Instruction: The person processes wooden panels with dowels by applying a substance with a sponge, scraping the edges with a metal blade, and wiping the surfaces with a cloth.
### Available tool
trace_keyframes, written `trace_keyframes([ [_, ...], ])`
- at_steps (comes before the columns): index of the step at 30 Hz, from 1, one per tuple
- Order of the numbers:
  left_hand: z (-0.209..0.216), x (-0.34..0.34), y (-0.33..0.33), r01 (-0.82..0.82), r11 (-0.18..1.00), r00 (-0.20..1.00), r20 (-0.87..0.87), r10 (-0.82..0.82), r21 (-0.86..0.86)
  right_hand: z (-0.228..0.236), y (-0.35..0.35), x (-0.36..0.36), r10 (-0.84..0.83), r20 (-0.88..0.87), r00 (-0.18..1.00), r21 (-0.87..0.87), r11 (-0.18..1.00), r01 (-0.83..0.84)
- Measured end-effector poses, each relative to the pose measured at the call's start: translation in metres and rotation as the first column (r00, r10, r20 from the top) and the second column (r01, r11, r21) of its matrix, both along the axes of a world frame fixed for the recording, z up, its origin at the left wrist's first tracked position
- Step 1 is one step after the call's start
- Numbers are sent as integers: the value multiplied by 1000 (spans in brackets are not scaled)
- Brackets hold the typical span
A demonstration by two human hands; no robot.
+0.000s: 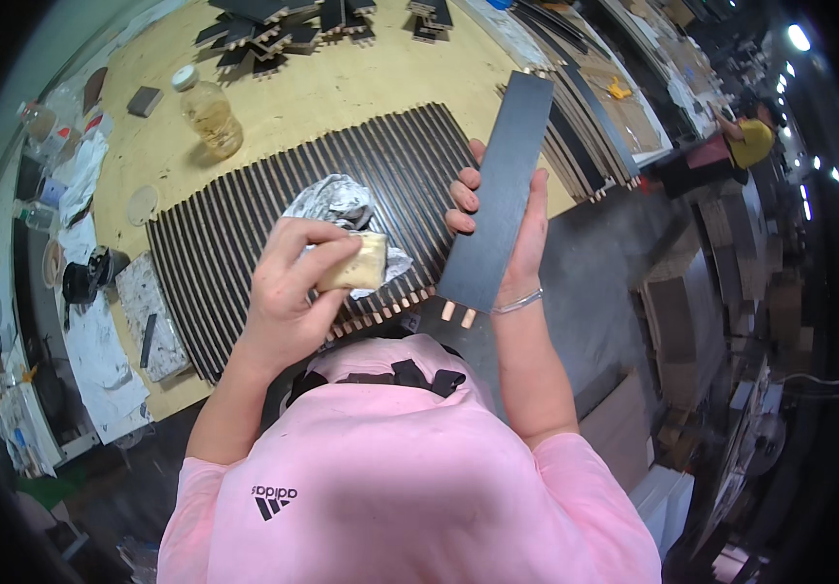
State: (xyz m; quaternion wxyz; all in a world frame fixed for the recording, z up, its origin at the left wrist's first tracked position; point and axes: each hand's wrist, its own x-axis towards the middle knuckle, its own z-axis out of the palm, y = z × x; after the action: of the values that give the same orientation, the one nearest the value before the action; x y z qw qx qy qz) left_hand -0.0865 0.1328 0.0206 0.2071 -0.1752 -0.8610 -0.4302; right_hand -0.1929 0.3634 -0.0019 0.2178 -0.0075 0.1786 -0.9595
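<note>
My left hand (288, 287) pinches a small cream-yellow block (368, 261), which looks like a sponge, between thumb and fingers. Just behind the block a crumpled dark-smeared cloth or foil (332, 201) lies on a row of dark slats (244, 219) set side by side, pale wooden dowels at their ends. A long black board (503, 185) is in my right hand (526, 238), tilted up off the table, fingers on its left edge and thumb on its right. Two pale dowels stick out of the board's near end. The block and the board are apart.
On the yellowish tabletop (142, 54) stand a plastic bottle with yellowish liquid (213, 122) and, farther back, a heap of black boards (268, 34). Stained paper and bottles line the left edge. More strips (575, 136) lie at right. A person in yellow (750, 141) is far right.
</note>
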Motion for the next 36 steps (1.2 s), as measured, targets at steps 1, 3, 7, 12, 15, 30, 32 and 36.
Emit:
trace_keyframes([
  [1,1,6,-6,-39,999,999,1,39,-16,-1,-2,0,39,1,999,-16,999,-39],
  [3,-5,14,-30,-202,979,979,-13,203,40,-10,-2,-3,97,-32,995,-14,995,-98],
  [7,-20,40,-97,-531,847,845,-55,531,16,-12,-2,0,128,-74,989,71,990,-123],
  [12,-57,107,-200,-833,551,552,-135,823,-48,-21,-12,7,242,-63,968,101,967,-235],
  [15,-89,148,-253,-930,363,368,-107,924,-59,-19,-25,10,284,-49,958,125,953,-276],
  [30,-79,15,-96,-385,921,919,66,388,-53,-29,-40,33,508,-78,858,95,860,-501],
  [32,-82,-13,-54,-226,964,969,69,237,-141,-29,-33,33,510,-59,858,98,858,-504],
  [36,-96,-46,5,-81,951,993,62,103,-299,-26,-6,13,442,-60,895,476,800,-364],
])
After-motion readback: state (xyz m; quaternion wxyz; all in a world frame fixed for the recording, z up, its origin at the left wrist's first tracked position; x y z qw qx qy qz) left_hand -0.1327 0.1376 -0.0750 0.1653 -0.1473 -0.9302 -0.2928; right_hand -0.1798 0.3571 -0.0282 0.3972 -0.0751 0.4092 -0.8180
